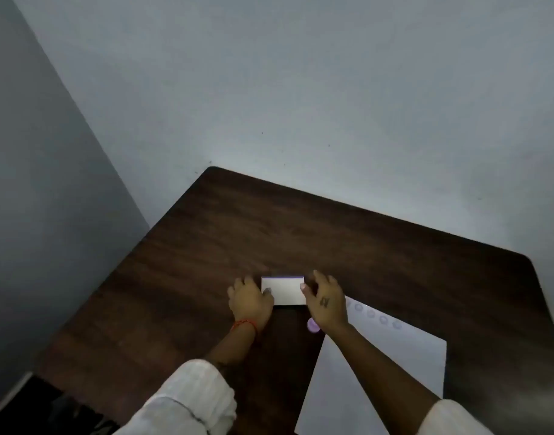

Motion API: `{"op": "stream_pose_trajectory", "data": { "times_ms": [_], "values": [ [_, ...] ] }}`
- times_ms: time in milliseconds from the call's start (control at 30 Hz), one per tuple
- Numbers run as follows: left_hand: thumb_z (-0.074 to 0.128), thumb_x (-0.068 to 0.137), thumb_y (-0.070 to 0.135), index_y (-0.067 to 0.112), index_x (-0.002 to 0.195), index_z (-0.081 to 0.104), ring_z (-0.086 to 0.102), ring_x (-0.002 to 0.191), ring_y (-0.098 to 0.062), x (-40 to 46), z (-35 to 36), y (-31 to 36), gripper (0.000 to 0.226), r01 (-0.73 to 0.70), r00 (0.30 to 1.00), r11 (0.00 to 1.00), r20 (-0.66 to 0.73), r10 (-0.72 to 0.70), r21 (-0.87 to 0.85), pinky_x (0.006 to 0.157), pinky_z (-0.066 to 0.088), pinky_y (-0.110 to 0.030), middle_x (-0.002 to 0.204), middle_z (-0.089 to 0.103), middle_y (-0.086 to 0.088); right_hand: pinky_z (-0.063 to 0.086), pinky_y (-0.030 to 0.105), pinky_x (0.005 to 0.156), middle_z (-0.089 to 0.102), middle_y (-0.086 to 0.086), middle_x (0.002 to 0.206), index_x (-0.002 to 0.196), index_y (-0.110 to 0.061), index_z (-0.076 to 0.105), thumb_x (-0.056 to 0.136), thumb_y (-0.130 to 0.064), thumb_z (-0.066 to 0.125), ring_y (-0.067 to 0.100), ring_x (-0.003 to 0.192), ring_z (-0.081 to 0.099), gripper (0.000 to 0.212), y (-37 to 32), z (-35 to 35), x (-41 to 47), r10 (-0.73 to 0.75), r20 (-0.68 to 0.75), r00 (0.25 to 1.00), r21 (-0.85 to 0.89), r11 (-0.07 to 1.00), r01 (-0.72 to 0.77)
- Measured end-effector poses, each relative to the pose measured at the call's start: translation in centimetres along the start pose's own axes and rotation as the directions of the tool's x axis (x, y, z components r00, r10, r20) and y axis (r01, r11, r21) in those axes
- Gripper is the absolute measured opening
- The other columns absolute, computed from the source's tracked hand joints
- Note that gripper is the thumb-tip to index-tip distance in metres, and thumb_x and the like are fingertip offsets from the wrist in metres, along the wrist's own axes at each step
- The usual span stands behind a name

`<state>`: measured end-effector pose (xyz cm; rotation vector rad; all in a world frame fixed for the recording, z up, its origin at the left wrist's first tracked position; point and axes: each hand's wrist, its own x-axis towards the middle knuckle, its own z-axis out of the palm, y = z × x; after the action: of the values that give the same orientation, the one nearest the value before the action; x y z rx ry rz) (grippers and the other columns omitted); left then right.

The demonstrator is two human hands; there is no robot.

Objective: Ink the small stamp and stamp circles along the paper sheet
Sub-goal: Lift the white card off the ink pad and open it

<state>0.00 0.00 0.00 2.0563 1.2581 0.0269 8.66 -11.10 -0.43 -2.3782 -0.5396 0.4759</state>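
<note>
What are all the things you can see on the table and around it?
table: one, dark brown wood, set in the corner of the room.
walls: two, pale grey, behind and left of the table.
white box: one, white with a purple far edge, mid-table between both hands.
paper sheet: one, white, right of the box.
stamped circles: a short row, faint purple, along the sheet's far edge.
small stamp: one, purple, partly hidden under the right wrist.
left hand: one, red thread at wrist, touching the box.
right hand: one, at the box's right side.
sleeves: two, white.
</note>
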Motion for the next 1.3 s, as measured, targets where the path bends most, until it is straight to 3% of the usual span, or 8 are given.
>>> {"op": "stream_pose_trajectory", "data": {
  "times_ms": [133, 300, 633, 767, 967, 1167, 1300],
  "values": [
    [0.060, 0.084, 0.020, 0.003, 0.122, 0.053, 0.046, 0.117, -0.038, 0.7, 0.6, -0.1, 0.042, 0.001, 1.000, 0.998, 0.012, -0.001, -0.064, 0.102, 0.041, -0.043, 0.132, 0.045, -0.021, 0.049, 0.035, 0.091, 0.060, 0.014, 0.118, 0.116, -0.010, 0.058, 0.085, -0.020, 0.063, 0.027, 0.109, 0.056, 0.033, 0.0, 0.8, 0.6, 0.019, 0.005, 1.000, -0.003, 1.000, -0.019],
    [0.060, 0.084, 0.018, 0.005, 0.118, 0.057, 0.051, 0.116, -0.031, 0.8, 1.4, 0.1, 0.037, 0.013, 1.000, 0.994, 0.014, -0.012, -0.111, 0.099, 0.045, -0.041, 0.125, 0.056, -0.019, 0.053, 0.035, 0.090, 0.064, 0.014, 0.114, 0.114, -0.008, 0.061, 0.083, -0.014, 0.064, 0.026, 0.103, 0.061, 0.031, -0.1, 1.2, 0.5, -0.003, -0.020, 1.000, 0.028, 1.000, 0.003],
    [0.061, 0.086, 0.020, 0.005, 0.131, 0.046, 0.049, 0.117, -0.035, -0.2, -0.2, 1.0, 0.050, -0.031, 0.997, 0.992, -0.068, 0.023, -0.120, 0.102, 0.043, -0.042, 0.132, 0.046, -0.019, 0.054, 0.036, 0.088, 0.064, 0.014, 0.112, 0.116, -0.008, 0.060, 0.083, -0.015, 0.063, 0.027, 0.102, 0.060, 0.033, -1.9, 0.8, -0.1, -0.061, -0.145, 0.987, -0.002, 0.998, 0.062],
    [0.062, 0.085, 0.020, 0.004, 0.133, 0.043, 0.048, 0.118, -0.035, -1.2, -2.0, -0.1, 0.054, -0.041, 0.990, 0.988, -0.137, 0.020, -0.151, 0.103, 0.041, -0.042, 0.132, 0.045, -0.019, 0.053, 0.033, 0.086, 0.061, 0.012, 0.115, 0.119, -0.009, 0.057, 0.085, -0.020, 0.062, 0.025, 0.104, 0.059, 0.036, -3.6, 0.7, -1.2, -0.109, -0.128, 0.986, 0.003, 0.994, 0.110],
    [0.064, 0.084, 0.019, 0.004, 0.134, 0.042, 0.048, 0.120, -0.034, -4.2, -2.9, -3.7, 0.056, 0.031, 0.986, 0.985, -0.154, -0.057, -0.170, 0.105, 0.040, -0.042, 0.135, 0.044, -0.020, 0.049, 0.033, 0.095, 0.060, 0.011, 0.121, 0.124, -0.011, 0.053, 0.085, -0.015, 0.062, 0.023, 0.109, 0.059, 0.041, -4.2, 2.8, -4.9, -0.128, -0.028, 0.991, 0.075, 0.989, 0.130],
    [0.063, 0.085, 0.021, 0.005, 0.134, 0.040, 0.046, 0.123, -0.035, -5.5, -1.9, -6.7, 0.057, 0.102, 0.989, 0.981, -0.093, -0.118, -0.163, 0.106, 0.041, -0.044, 0.137, 0.043, -0.019, 0.046, 0.032, 0.100, 0.057, 0.009, 0.129, 0.124, -0.011, 0.052, 0.080, -0.009, 0.066, 0.024, 0.115, 0.056, 0.046, -2.6, 4.8, -6.6, -0.108, 0.163, 0.981, 0.096, 0.991, 0.093],
    [0.062, 0.085, 0.023, 0.007, 0.134, 0.041, 0.043, 0.124, -0.034, -5.5, -1.7, -7.5, 0.056, 0.071, 0.992, 0.993, -0.096, -0.080, -0.097, 0.104, 0.041, -0.044, 0.137, 0.043, -0.018, 0.042, 0.033, 0.105, 0.048, 0.010, 0.136, 0.131, -0.013, 0.045, 0.080, -0.013, 0.067, 0.025, 0.123, 0.049, 0.055, -2.1, 5.1, -6.8, -0.098, 0.275, 0.957, 0.031, 0.995, 0.093]
  ]
}}
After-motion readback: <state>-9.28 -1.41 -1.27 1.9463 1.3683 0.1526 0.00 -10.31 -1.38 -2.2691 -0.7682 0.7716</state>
